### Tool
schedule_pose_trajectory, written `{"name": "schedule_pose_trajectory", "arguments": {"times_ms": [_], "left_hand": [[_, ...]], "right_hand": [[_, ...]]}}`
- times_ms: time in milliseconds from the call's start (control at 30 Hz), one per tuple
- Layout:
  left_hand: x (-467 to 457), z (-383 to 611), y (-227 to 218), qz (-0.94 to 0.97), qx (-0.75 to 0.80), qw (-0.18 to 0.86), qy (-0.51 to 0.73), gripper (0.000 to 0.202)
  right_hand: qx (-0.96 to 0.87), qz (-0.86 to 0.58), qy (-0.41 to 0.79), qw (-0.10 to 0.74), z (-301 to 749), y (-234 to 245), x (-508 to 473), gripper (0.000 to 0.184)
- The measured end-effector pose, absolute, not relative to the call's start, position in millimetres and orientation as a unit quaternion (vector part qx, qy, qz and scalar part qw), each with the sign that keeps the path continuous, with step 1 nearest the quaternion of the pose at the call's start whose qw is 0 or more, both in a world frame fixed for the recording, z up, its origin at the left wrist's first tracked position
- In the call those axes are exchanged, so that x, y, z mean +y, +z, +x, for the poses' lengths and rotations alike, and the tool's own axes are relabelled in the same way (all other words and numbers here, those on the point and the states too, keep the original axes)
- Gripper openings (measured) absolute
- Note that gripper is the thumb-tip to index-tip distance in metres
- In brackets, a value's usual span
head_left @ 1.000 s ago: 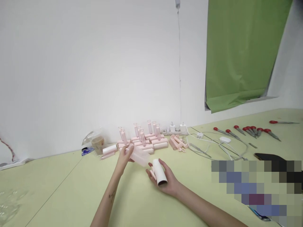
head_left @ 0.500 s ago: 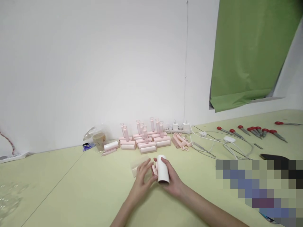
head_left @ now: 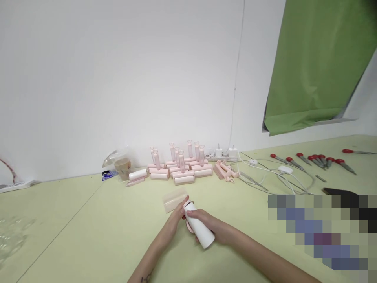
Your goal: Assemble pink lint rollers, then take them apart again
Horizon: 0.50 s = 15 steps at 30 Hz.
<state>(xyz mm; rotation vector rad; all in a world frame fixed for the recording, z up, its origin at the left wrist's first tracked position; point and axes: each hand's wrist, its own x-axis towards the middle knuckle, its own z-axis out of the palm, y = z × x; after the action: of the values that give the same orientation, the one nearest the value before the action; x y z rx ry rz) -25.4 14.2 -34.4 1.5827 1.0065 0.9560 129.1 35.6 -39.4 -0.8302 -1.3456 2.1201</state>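
Note:
My right hand [head_left: 218,229] is wrapped round a white lint roller [head_left: 200,230] with a pink handle part at its far end. My left hand [head_left: 173,221] meets it there, fingers pinched on that pink end. Just beyond the hands a translucent pink cover [head_left: 174,200] lies on the pale green table [head_left: 88,236], touching neither hand.
Several assembled pink lint rollers [head_left: 179,169] stand by the wall, loose pink handles [head_left: 225,171] beside them. A paper cup in a plastic bag [head_left: 120,167] sits left of them. Chargers and white cables [head_left: 265,169], red-handled screwdrivers [head_left: 315,161] and a black phone [head_left: 338,192] lie right.
My left hand set the translucent cover down on the table and came back onto the roller's pink end. My right hand tilted the roller flatter and drew it nearer.

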Motion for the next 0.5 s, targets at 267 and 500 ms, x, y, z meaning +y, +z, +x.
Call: {"name": "schedule_pose_trajectory", "arguments": {"times_ms": [267, 500], "left_hand": [[12, -25, -31, 0.740, 0.413, 0.371, 0.378, 0.043], [4, -22, -28, 0.770, 0.405, 0.315, 0.380, 0.040]], "right_hand": [[-0.486, -0.302, 0.797, 0.193, 136, -31, 40, 0.028], [-0.527, -0.322, 0.765, 0.185, 140, -24, 36, 0.026]]}}
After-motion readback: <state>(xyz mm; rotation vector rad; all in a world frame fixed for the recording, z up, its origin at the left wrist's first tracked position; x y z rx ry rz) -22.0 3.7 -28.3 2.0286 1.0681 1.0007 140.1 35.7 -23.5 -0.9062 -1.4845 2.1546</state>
